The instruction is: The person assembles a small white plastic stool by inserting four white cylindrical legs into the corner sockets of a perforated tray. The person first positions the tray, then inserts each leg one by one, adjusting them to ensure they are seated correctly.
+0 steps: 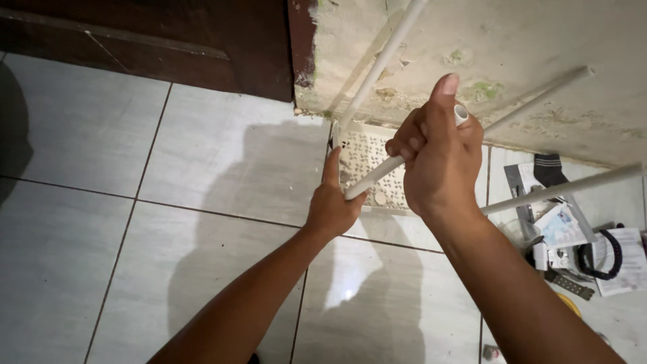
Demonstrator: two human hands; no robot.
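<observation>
Up close, the right hand [441, 158] is raised above the tiled floor [87, 222], its fingers [404, 140] clamped round a white tube [377, 174] near the tube's open upper end, thumb pointing straight up. The left hand [331, 205] reaches in from below with the arm stretched forward; its fingers are curled about the tube's lower end, one finger pointing up along a white perforated panel [367, 158].

That panel stands close to the stained wall [512, 47], beside a dark wooden door [168, 34]. Three more white rods slant around the hands: one [384, 57] rising up the wall, two [559, 187] running off to the right. Open tiles lie to the left; to the right, a clutter of papers [623, 259], a black cable [610, 259] and a dark sock [549, 168] crowds the floor.

The tube is plain, smooth, hollow and tilted, running down-left from the right hand to the left.
</observation>
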